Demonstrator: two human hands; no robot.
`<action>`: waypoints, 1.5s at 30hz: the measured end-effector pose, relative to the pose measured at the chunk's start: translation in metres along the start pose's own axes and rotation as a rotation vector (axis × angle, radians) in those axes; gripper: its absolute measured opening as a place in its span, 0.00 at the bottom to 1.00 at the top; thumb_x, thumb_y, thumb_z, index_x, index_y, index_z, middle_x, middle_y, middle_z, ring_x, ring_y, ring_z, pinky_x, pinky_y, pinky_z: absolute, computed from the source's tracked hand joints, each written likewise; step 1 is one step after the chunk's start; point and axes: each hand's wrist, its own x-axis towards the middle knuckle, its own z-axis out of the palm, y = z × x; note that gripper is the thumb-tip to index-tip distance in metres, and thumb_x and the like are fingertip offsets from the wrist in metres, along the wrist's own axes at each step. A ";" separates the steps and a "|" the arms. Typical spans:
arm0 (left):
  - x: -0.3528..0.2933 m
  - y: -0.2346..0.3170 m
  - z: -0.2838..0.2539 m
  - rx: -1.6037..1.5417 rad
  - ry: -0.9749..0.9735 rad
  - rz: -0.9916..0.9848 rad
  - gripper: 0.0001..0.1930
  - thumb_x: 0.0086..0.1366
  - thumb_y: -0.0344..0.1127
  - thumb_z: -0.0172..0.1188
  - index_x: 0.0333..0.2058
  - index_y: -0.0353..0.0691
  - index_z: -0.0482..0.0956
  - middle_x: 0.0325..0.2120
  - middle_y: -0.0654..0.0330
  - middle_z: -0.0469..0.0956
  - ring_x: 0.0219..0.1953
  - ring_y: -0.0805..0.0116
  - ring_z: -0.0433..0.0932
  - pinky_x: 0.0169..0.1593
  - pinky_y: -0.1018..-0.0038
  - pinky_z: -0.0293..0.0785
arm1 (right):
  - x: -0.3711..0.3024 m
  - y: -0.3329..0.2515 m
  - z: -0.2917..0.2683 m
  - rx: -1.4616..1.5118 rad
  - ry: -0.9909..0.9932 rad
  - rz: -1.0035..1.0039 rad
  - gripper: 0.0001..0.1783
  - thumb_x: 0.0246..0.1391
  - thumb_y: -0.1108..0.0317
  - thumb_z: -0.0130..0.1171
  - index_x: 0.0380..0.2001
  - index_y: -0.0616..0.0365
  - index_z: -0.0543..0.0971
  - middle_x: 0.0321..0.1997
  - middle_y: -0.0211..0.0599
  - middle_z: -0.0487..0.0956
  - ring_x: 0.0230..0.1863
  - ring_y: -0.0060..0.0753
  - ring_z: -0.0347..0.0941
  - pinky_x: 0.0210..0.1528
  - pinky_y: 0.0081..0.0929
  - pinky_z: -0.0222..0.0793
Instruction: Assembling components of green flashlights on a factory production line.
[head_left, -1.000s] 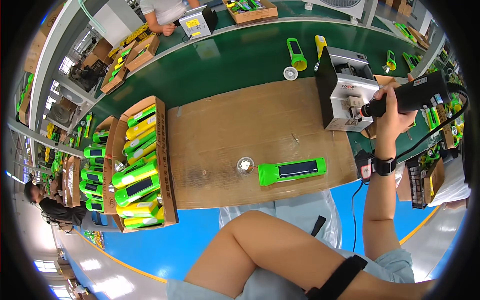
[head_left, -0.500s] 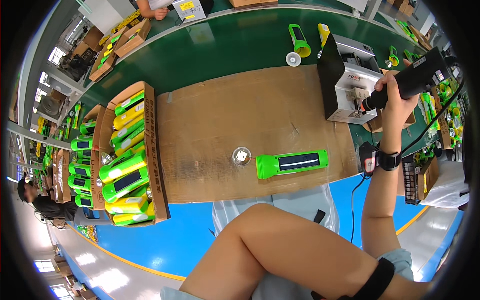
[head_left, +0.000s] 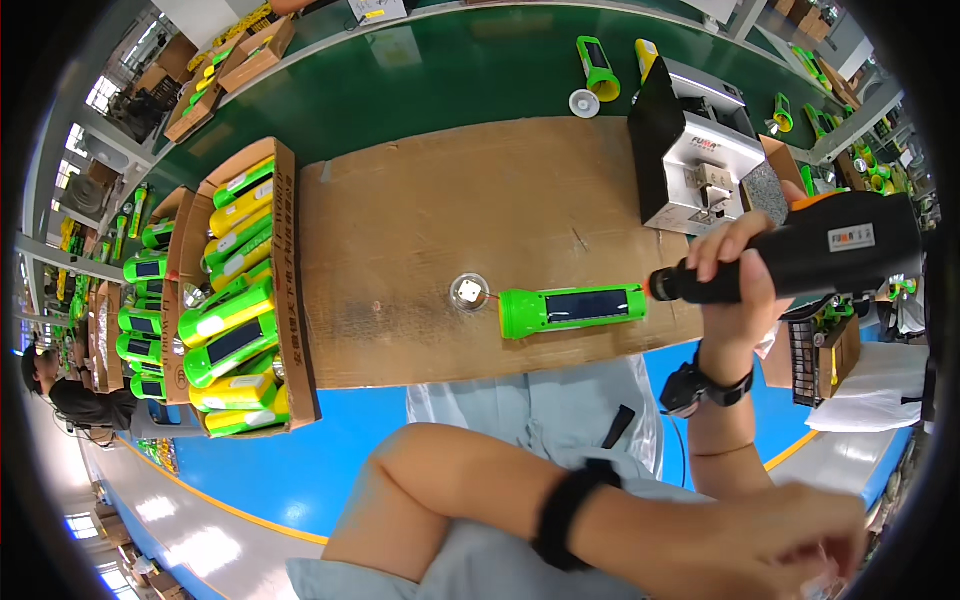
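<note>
My right hand (head_left: 738, 270) is wrapped round a black electric screwdriver (head_left: 830, 255) with an orange patch. Its tip is at the right end of a green flashlight (head_left: 575, 306), which lies on a cardboard sheet with its dark solar panel facing up. Beside the flashlight's wide left end rests a round clear lamp piece (head_left: 469, 292) with a white square in it, joined by a short red wire. My left arm crosses low in front of me. At the lower right my left hand (head_left: 800, 545) has its fingers curled together, slightly blurred; what they hold is unclear.
A box (head_left: 290, 300) of green and yellow flashlights stands at the left. A silver and black screw-feeding machine (head_left: 690, 165) stands at the back right. Behind the cardboard sheet (head_left: 430, 200), an open green flashlight body (head_left: 597, 70) and a white reflector (head_left: 584, 103) lie on the green bench.
My right hand has brought the screwdriver from the screw-feeding machine toward me, to the flashlight's right end. My left hand has come into view at the lower right. The whole view has shifted slightly.
</note>
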 end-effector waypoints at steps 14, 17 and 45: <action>-0.161 -0.051 -0.148 1.800 1.056 -0.154 0.31 0.46 0.40 0.69 0.49 0.38 0.67 0.46 0.52 0.69 0.51 0.51 0.66 0.53 0.58 0.57 | -0.017 0.035 0.061 0.007 -0.052 0.144 0.40 0.49 0.83 0.51 0.62 0.63 0.44 0.29 0.39 0.71 0.25 0.26 0.71 0.30 0.24 0.71; -0.164 -0.052 -0.148 1.766 1.040 -0.150 0.30 0.47 0.39 0.69 0.48 0.38 0.67 0.46 0.52 0.69 0.51 0.52 0.66 0.53 0.59 0.57 | -0.017 0.037 0.064 0.023 -0.075 0.113 0.40 0.49 0.84 0.51 0.62 0.62 0.43 0.29 0.39 0.70 0.25 0.26 0.71 0.31 0.25 0.72; -0.163 -0.050 -0.151 1.723 1.023 -0.092 0.29 0.46 0.35 0.68 0.48 0.36 0.67 0.46 0.52 0.69 0.51 0.50 0.66 0.52 0.59 0.59 | -0.011 0.054 0.063 -0.399 -0.534 0.226 0.29 0.49 0.77 0.55 0.49 0.55 0.51 0.26 0.36 0.71 0.24 0.26 0.71 0.33 0.25 0.71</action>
